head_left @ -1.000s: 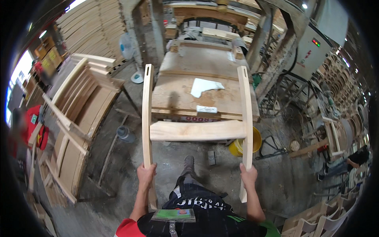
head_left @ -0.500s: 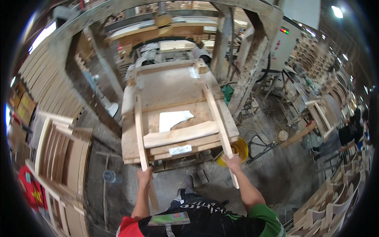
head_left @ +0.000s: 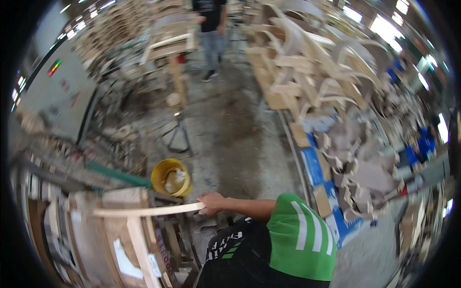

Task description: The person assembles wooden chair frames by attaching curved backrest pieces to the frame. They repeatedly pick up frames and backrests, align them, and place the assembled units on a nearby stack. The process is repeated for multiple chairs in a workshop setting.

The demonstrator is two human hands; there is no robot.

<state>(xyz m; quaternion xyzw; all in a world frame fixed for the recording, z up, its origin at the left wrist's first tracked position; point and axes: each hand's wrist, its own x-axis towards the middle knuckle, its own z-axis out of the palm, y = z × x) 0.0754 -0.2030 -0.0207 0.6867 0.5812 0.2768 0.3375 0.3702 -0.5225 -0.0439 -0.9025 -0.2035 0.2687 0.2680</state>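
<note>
My right hand [head_left: 211, 204] is closed around the end of a long, pale wooden bar [head_left: 158, 210], its arm in a green sleeve. A wider wooden crosspiece [head_left: 138, 242] meets this bar and runs down toward the lower edge of the picture. Together they look like part of a chair frame, lying over a wooden workbench [head_left: 91, 240]. A white sheet [head_left: 126, 259] rests on the bench beside the crosspiece. My left hand and the other side of the frame are out of the picture.
A yellow bucket [head_left: 158, 178] with scraps stands just beyond my right hand. Curved wooden parts are heaped at the right [head_left: 307, 62]. A person [head_left: 210, 29] stands on the far aisle floor [head_left: 237, 139]. A grey cabinet [head_left: 65, 91] with lights is at the left.
My view has swung to the right, so bench and frame now appear at the lower left. My left hand has left the picture. The right hand still grips the bar.
</note>
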